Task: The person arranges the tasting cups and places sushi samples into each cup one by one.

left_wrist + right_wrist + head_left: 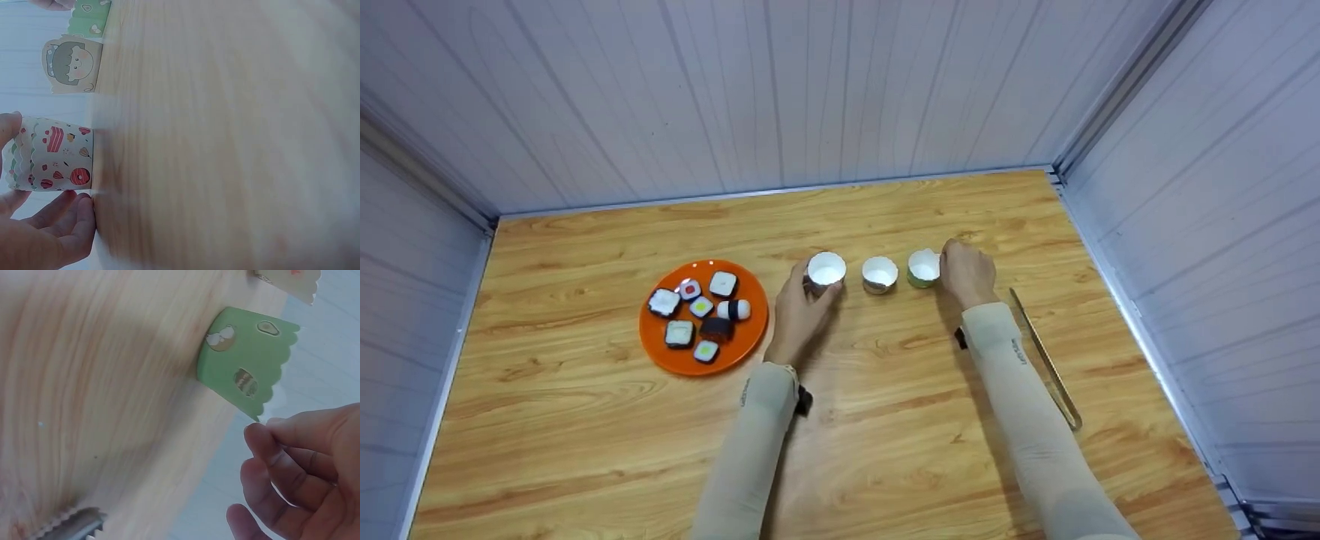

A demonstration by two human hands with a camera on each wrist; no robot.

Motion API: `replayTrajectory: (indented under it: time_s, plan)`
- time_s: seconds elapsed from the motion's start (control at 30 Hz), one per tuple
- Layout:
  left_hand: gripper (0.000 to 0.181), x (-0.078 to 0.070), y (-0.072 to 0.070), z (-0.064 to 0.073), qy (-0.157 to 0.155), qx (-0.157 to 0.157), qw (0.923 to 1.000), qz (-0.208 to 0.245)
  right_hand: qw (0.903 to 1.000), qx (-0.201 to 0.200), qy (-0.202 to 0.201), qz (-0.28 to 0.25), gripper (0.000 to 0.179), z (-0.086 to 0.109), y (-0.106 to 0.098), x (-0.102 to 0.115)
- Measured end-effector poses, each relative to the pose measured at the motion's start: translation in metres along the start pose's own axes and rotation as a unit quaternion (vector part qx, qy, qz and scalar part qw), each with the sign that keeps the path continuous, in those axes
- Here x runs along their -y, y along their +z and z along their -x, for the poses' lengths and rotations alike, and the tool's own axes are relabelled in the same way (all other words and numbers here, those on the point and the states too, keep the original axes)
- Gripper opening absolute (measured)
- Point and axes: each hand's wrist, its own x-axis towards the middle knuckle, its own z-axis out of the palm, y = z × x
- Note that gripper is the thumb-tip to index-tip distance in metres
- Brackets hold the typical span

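Observation:
Three paper baking cups stand in a row on the wooden table. My left hand [802, 311] grips the leftmost, a white cup [53, 154] printed with cakes and doughnuts, thumb on one side and fingers on the other. Several scalloped edges show along its top. In the middle is a beige cup [72, 64] with a cartoon child's face, untouched by either hand. On the right, the green cup [247, 354] has its scalloped rim pinched between thumb and forefinger of my right hand [304, 467]. That hand's other fingers are loosely curled.
Left of my left hand lies an orange plate [754, 341] with several sushi pieces, such as a white one [723, 283]. Metal tongs [1046, 360] rest beside my right forearm. Pale panel walls [810, 97] border the table's back and sides.

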Motion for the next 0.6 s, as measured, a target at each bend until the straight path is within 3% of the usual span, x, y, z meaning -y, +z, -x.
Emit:
replayTrajectory:
  time_s: [0.3, 0.43, 0.6]
  plan:
    - [0.064, 0.001, 0.0, 0.0, 0.011, 0.0, 0.9999, 0.009, 0.9974, -0.049, -0.044, -0.028, 0.019, 0.004, -0.021, 0.026]
    - [0.065, 0.001, 0.0, -0.001, 0.01, 0.001, 1.0, 0.002, 0.9894, -0.077, -0.115, -0.044, 0.017, 0.007, -0.024, 0.041]
    - [0.065, 0.0, 0.0, 0.0, 0.0, 0.005, 1.0, -0.002, 0.9688, -0.103, -0.218, -0.058, 0.01, 0.012, -0.022, 0.059]
